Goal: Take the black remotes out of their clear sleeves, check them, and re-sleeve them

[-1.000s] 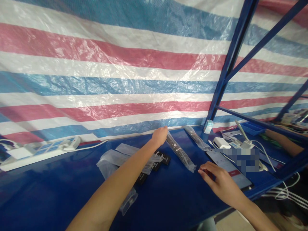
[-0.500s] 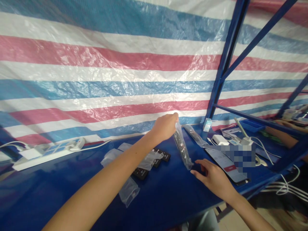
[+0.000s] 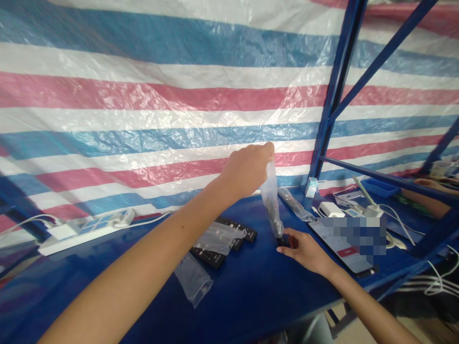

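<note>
My left hand (image 3: 249, 167) is closed on the upper end of a clear plastic sleeve (image 3: 269, 186), holding it up above the blue table. A dark remote control (image 3: 280, 241) is partly inside, its black lower end sticking out of the sleeve's bottom. The thumb and fingers of my right hand (image 3: 306, 251) pinch that bare end. Left of them, several black remote controls (image 3: 215, 259) lie on the table, partly hidden by my left forearm and loose plastic sleeves (image 3: 195, 282). Behind my right hand lies another sleeved remote control (image 3: 294, 204).
A phone (image 3: 344, 246) lies to the right, near a white charger (image 3: 330, 209) and cables. A power strip (image 3: 86, 231) sits at the left. Blue frame bars (image 3: 330, 110) rise at the right, beside a small box (image 3: 311, 187). Another person's arm (image 3: 432, 198) shows at far right.
My left hand has risen, drawing the sleeve upward along the remote control. My right hand has moved left and closed on the remote control's lower end, which now shows bare.
</note>
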{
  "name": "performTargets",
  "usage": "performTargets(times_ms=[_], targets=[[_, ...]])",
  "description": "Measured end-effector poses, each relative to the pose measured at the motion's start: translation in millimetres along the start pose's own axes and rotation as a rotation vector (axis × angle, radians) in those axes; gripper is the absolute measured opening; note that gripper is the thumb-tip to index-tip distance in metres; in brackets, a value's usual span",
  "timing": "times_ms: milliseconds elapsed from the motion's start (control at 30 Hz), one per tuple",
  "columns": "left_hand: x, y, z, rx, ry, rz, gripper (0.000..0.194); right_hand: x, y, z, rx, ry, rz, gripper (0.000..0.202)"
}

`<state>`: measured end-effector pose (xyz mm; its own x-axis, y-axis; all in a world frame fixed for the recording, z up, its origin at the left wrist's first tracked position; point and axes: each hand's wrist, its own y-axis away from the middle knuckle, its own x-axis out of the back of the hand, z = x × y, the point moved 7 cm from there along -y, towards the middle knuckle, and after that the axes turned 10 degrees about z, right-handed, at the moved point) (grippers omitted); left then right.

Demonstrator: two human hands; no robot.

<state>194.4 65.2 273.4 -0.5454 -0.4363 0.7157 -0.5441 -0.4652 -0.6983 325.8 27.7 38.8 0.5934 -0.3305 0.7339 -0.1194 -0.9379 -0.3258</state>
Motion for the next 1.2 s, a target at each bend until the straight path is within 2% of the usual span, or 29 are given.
performTargets(times_ms=[67, 133, 233, 267, 333, 400, 467, 567, 667, 833, 900, 1033, 1100, 1200], targets=[[22.6, -3, -8, 0.026, 0.049, 0.08, 0.014, 1, -1, -3, 0.036, -0.032, 0.0, 0.025], [49.3, -5, -29, 0.077, 0.092, 0.196, 0.013, 3, -1, -1, 0.033, -0.018, 0.014, 0.025], [76.0, 4, -89, 0.244, 0.158, 0.399, 0.012, 8, -3, 7, -0.022, 0.068, 0.03, 0.027], [72.8, 12, -114, 0.339, 0.206, 0.418, 0.012, 9, -4, 9, -0.043, 0.108, 0.026, 0.027], [49.4, 36, -164, 0.542, 0.262, 0.418, 0.017, 9, -9, 11, -0.085, 0.203, 0.009, 0.028], [0.1, 66, -200, 0.725, 0.331, 0.23, 0.021, 9, -16, 11, -0.13, 0.293, -0.005, 0.029], [-44.9, 95, -215, 0.752, 0.357, 0.096, 0.026, 7, -24, 9, -0.156, 0.353, -0.005, 0.031], [-89.9, 129, -218, 0.756, 0.339, -0.025, 0.025, 0, -38, 2, -0.13, 0.386, -0.003, 0.034], [-107.9, 148, -215, 0.728, 0.253, -0.115, 0.024, -11, -48, -5, -0.085, 0.385, -0.024, 0.031], [-111.6, 160, -211, 0.663, 0.033, -0.195, 0.02, -19, -53, -15, -0.018, 0.36, -0.058, 0.034], [-110.2, 163, -209, 0.642, -0.042, -0.224, 0.02, -7, -54, -12, -0.044, 0.437, 0.012, 0.039], [-99.4, 162, -200, 0.575, -0.193, -0.255, 0.021, 32, -58, 12, -0.242, 0.776, 0.16, 0.037], [-93.0, 157, -191, 0.504, -0.304, -0.269, 0.024, 41, -63, 23, -0.295, 0.823, 0.144, 0.031], [-89.1, 147, -172, 0.409, -0.364, -0.273, 0.026, 36, -72, 32, -0.294, 0.798, 0.083, 0.024]])
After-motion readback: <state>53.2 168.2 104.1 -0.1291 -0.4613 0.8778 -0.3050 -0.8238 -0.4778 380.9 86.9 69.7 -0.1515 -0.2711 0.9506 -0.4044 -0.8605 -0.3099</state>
